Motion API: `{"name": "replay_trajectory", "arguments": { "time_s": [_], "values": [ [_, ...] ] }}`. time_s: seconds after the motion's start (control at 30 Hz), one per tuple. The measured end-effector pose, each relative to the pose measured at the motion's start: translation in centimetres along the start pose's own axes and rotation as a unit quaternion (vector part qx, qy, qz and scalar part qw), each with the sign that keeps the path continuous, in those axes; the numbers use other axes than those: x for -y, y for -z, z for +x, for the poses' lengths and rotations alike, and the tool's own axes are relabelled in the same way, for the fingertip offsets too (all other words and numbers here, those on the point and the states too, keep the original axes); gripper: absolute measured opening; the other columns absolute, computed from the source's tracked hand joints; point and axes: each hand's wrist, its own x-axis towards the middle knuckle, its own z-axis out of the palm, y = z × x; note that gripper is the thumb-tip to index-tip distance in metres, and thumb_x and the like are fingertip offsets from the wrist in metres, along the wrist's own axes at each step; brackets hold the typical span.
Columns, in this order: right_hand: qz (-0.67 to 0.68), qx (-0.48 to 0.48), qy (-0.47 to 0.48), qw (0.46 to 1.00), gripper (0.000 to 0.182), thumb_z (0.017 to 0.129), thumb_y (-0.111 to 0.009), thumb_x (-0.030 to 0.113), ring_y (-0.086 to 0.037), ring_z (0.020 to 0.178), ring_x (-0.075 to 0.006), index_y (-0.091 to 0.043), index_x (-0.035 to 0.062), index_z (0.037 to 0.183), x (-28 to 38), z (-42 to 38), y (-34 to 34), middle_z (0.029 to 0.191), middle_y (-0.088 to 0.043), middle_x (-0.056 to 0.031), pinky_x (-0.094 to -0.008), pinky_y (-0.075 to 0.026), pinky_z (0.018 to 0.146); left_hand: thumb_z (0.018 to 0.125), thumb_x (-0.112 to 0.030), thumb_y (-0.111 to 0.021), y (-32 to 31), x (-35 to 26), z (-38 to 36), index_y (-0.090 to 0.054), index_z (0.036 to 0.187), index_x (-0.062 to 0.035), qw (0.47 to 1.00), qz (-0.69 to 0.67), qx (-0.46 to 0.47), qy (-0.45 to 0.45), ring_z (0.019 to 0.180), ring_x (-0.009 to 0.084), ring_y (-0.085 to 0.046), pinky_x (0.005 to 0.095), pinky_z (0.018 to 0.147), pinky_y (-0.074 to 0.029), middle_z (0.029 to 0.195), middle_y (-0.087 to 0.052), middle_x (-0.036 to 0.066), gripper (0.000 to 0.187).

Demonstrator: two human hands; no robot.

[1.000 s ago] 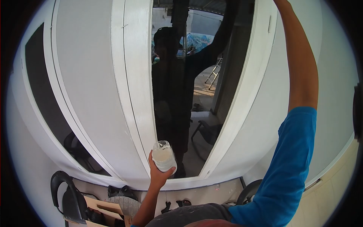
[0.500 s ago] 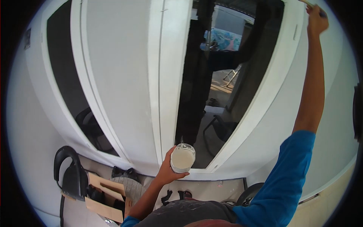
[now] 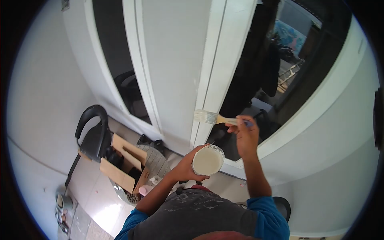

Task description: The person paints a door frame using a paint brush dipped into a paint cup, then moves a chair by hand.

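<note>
A clear cup of off-white paint [image 3: 208,160] is held by my left hand [image 3: 188,166], whose fingers wrap round its side in front of my chest. To the right and a little higher, my right hand [image 3: 245,134] grips the handle of a paintbrush [image 3: 207,117]. The brush points left, its bristles coated with pale paint, above the cup and in front of the white door frame [image 3: 218,80]. Whether the bristles touch the frame, I cannot tell. Behind the brush handle is a dark glass pane [image 3: 248,92] with reflections.
At the lower left, a black chair [image 3: 95,136] stands by a round table [image 3: 158,160] bearing an open cardboard box [image 3: 130,164]. Another dark seat [image 3: 283,208] is at my right. Tools and a tape-like roll [image 3: 64,202] lie at far left.
My right hand has come down from the upper right with the brush, to near the cup. The view has turned left and down; my left hand still holds the cup.
</note>
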Motion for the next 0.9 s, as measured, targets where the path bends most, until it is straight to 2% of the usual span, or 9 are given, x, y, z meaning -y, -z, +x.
{"name": "replay_trajectory", "arguments": {
  "time_s": [0.07, 0.13, 0.2, 0.3, 0.4, 0.53, 0.7, 0.83, 0.9],
  "values": [
    [0.053, 0.041, -0.122, 0.990, 0.016, 0.101, -0.061, 0.009, -0.072, 0.092, -0.0260, -0.062, -0.0010, 0.113, -2.4, -1.0, -0.5, 0.104, -0.070, -0.0169, -0.0363, -0.057, 0.085, 0.060, -0.023, -0.095, -0.1, -0.1, -0.3, -0.031, 0.157, -0.0028, 1.000, 0.021, -0.017, 0.000, 0.140, 0.0226, -0.045, 0.0382, 0.117, -0.035, 0.154, -0.044, 0.013, 0.118],
    [0.047, 0.065, -0.165, 0.983, 0.016, 0.101, -0.061, 0.010, -0.070, 0.096, -0.0237, -0.063, -0.0008, 0.113, -4.3, -2.0, -0.5, 0.104, -0.070, -0.0156, -0.0354, -0.054, 0.091, 0.060, -0.024, -0.094, -0.5, -0.6, -0.7, -0.027, 0.159, -0.0035, 0.996, 0.048, -0.057, -0.051, 0.144, 0.0235, -0.039, 0.0386, 0.119, -0.031, 0.160, -0.035, 0.012, 0.121],
    [0.017, 0.108, -0.206, 0.972, 0.018, 0.102, -0.062, 0.012, -0.064, 0.106, -0.0177, -0.064, -0.0007, 0.114, -5.2, -2.5, 0.3, 0.106, -0.071, -0.0125, -0.0313, -0.047, 0.101, 0.060, -0.025, -0.094, -1.2, -0.8, -0.8, -0.026, 0.160, -0.0035, 0.996, 0.037, -0.074, -0.029, 0.146, 0.0242, -0.038, 0.0388, 0.119, -0.030, 0.161, -0.033, 0.012, 0.123],
    [0.072, 0.122, -0.236, 0.961, 0.022, 0.102, -0.062, 0.014, -0.062, 0.108, -0.0163, -0.065, -0.0007, 0.117, -5.8, -2.8, 1.5, 0.109, -0.070, -0.0121, -0.0304, -0.046, 0.101, 0.059, -0.027, -0.095, -2.9, -1.4, -0.6, -0.024, 0.160, -0.0031, 0.995, 0.025, -0.099, -0.009, 0.147, 0.0258, -0.036, 0.0393, 0.120, -0.030, 0.161, -0.032, 0.013, 0.125],
    [0.095, 0.157, -0.277, 0.943, 0.023, 0.100, -0.063, 0.011, -0.063, 0.106, -0.0157, -0.067, -0.0020, 0.119, -4.4, -3.7, 2.4, 0.112, -0.069, -0.0123, -0.0306, -0.047, 0.100, 0.061, -0.021, -0.092, -4.6, -1.3, -0.4, -0.038, 0.153, -0.0026, 0.994, 0.041, -0.099, 0.024, 0.149, 0.0314, -0.033, 0.0419, 0.121, -0.029, 0.165, -0.024, 0.017, 0.109],
    [0.135, 0.176, -0.285, 0.932, 0.022, 0.098, -0.065, 0.006, -0.064, 0.103, -0.0150, -0.069, -0.0028, 0.117, -3.8, -4.3, 3.6, 0.112, -0.069, -0.0118, -0.0297, -0.049, 0.097, 0.062, -0.023, -0.092, -6.8, -1.6, 0.4, -0.036, 0.154, -0.0013, 0.993, 0.055, -0.107, 0.018, 0.149, 0.0304, -0.033, 0.0414, 0.121, -0.027, 0.165, -0.027, 0.018, 0.110],
    [0.029, 0.236, -0.203, 0.950, 0.019, 0.090, -0.073, 0.002, -0.067, 0.100, -0.0150, -0.074, -0.0024, 0.109, -7.2, -4.8, 6.8, 0.107, -0.072, -0.0088, -0.0270, -0.051, 0.089, 0.063, -0.025, -0.091, -8.9, -0.2, 0.1, -0.034, 0.155, -0.0016, 0.990, 0.006, -0.138, -0.004, 0.149, 0.0292, -0.034, 0.0409, 0.121, -0.027, 0.165, -0.027, 0.017, 0.111],
    [-0.006, 0.244, -0.248, 0.938, 0.020, 0.088, -0.076, 0.003, -0.066, 0.100, -0.0126, -0.075, -0.0017, 0.107, -6.4, -5.4, 6.9, 0.103, -0.074, -0.0064, -0.0271, -0.049, 0.090, 0.061, -0.026, -0.092, -9.4, -0.3, -0.5, -0.032, 0.155, -0.0025, 0.988, 0.030, -0.153, -0.016, 0.147, 0.0279, -0.036, 0.0401, 0.120, -0.029, 0.163, -0.030, 0.018, 0.114],
    [-0.071, 0.293, -0.221, 0.927, 0.020, 0.089, -0.076, 0.005, -0.066, 0.100, -0.0111, -0.075, -0.0011, 0.107, -5.9, -5.6, 6.7, 0.099, -0.075, -0.0056, -0.0275, -0.048, 0.092, 0.060, -0.026, -0.093, -9.9, -0.7, -1.2, -0.033, 0.155, -0.0022, 0.984, 0.055, -0.166, -0.025, 0.146, 0.0276, -0.038, 0.0398, 0.119, -0.030, 0.161, -0.033, 0.018, 0.114]
  ]
}}
